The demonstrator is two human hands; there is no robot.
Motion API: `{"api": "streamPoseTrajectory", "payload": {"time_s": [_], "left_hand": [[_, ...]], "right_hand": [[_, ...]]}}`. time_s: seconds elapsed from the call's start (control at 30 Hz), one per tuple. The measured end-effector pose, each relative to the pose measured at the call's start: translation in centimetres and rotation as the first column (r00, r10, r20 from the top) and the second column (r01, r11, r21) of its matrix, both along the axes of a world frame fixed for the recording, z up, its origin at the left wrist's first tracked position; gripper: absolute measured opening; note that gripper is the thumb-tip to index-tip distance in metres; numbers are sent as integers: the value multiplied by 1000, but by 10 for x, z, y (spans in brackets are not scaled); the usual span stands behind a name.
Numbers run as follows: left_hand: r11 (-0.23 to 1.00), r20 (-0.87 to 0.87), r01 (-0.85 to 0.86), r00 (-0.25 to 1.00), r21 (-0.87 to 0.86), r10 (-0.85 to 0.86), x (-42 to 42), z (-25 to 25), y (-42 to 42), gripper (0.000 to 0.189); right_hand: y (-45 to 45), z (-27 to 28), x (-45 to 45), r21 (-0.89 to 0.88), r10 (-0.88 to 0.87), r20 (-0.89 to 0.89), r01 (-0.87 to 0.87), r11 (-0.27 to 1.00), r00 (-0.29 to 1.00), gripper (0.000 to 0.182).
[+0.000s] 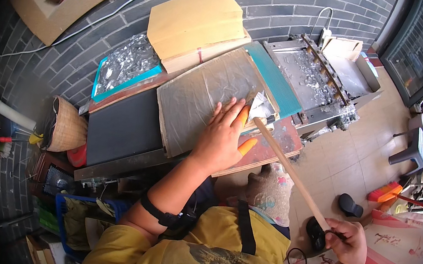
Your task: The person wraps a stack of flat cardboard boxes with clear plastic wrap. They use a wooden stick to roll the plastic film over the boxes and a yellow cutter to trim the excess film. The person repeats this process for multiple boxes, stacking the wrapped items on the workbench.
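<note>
My left hand [223, 137] lies palm down on a worn board covered with a wrinkled grey-brown sheet [201, 90]. Orange finger cots cover its thumb and index finger, which are spread apart. In my right hand [347, 242], at lower right, is the near end of a long, flat wooden strip [290, 170]. The strip's far end meets the board's right edge beside my left index finger. Crumpled silver foil [262, 105] sits there, next to a small dark piece whose kind I cannot tell. A ribbed teal mat [276, 80] extends from under the board.
A blue tray [124, 94] of foil scraps and a brown paper stack [196, 22] stand behind the board. Right of it is a metal frame [303, 72] strewn with foil bits. A wicker basket [70, 125] is at left; a plastic stool [413, 152] stands right.
</note>
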State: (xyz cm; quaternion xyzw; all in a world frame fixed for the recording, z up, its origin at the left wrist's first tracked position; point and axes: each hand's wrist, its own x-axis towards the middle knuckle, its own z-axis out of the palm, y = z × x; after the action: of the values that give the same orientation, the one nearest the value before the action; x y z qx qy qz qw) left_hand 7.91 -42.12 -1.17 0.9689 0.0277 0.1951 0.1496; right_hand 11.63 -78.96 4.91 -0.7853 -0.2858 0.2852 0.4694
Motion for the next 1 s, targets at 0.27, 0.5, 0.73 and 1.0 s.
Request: {"api": "streamPoseTrajectory", "payload": {"time_s": [0.27,0.5,0.73,1.0], "left_hand": [[1000,28,4,1000,-14,-3,0,1,0,65],[998,87,-12,996,-55,16,0,8,-2,54],[997,179,46,983,-64,-34,-2,4,-1,41],[996,186,46,982,-79,-31,-3,4,0,40]], "right_hand": [[-1,-2,-1,32,-43,35,42,999,998,23],[15,3,6,-26,-44,-2,44,999,999,24],[31,5,11,11,-44,-38,45,999,998,23],[47,5,24,-65,-106,-29,104,992,994,25]]}}
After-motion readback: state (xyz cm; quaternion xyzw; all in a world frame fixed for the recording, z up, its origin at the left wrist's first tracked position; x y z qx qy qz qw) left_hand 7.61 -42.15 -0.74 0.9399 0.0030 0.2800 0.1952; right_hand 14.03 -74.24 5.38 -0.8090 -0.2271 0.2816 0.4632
